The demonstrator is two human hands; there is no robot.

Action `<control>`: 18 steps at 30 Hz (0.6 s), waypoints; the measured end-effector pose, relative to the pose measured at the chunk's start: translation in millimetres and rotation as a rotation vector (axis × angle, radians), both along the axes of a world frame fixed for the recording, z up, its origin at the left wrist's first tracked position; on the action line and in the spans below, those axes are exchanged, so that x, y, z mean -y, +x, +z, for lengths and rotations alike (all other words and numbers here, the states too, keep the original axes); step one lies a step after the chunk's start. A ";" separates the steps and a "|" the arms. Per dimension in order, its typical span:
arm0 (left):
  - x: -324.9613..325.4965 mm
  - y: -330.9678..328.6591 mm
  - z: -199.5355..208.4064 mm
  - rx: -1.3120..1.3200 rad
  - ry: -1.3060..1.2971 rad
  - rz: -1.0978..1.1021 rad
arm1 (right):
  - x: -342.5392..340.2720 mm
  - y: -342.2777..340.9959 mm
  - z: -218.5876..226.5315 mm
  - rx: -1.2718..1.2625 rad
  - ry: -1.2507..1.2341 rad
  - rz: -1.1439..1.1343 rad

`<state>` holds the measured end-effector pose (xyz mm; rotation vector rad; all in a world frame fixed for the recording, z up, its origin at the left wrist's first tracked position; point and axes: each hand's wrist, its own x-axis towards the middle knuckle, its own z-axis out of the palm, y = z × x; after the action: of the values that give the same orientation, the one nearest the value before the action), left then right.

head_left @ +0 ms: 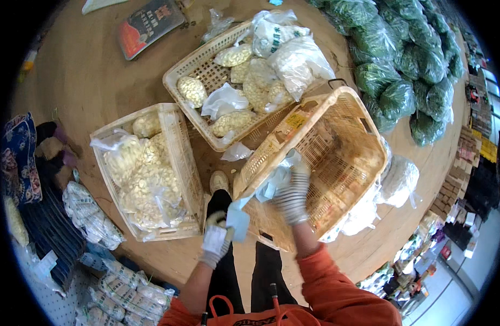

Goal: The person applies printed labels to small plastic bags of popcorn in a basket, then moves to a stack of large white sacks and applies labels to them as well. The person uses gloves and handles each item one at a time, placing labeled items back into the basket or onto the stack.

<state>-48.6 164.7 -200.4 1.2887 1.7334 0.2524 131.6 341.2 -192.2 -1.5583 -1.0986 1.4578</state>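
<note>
My left hand (pixel 216 239), in a pale knitted glove, is closed by my knee on a strip of pale blue paper slips (pixel 238 224); a white label (pixel 214 239) lies over its fingers. The strip runs up to my right hand (pixel 293 196), in a striped glove, at the near wall of a tilted yellow plastic crate (pixel 364 157). More blue slips show beside that hand, and its slightly blurred fingers look closed on them. The crate's inside shows stained slatted walls. To the left, another crate (pixel 182 157) holds bags of peeled garlic cloves (pixel 152 179).
A third crate (pixel 176 84), ahead, holds several garlic bags (pixel 233 122) and white plastic bags (pixel 301 60). Green vegetables in clear bags (pixel 396 70) are piled far right. White bags (pixel 399 182) lie behind the tilted crate. Packed bags (pixel 125 290) are stacked near left.
</note>
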 end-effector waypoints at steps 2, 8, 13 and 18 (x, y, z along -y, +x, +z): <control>-14.3 1.3 -30.2 -0.035 -0.007 -0.062 | 23.6 157.0 -61.3 1.072 0.366 -0.200; -48.7 43.0 -106.5 0.127 0.003 -0.170 | 145.9 484.7 -178.9 0.522 -0.669 -0.308; -61.9 49.6 -60.8 -0.047 0.376 -0.119 | 150.1 400.2 -134.8 0.036 -0.304 -0.473; -7.6 53.7 68.9 0.054 0.231 0.033 | 151.3 411.2 19.5 0.296 -0.142 -0.320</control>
<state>5.1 172.3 -131.5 1.4048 1.7184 0.5149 542.8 190.0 -172.8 -1.9951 -0.8666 1.1341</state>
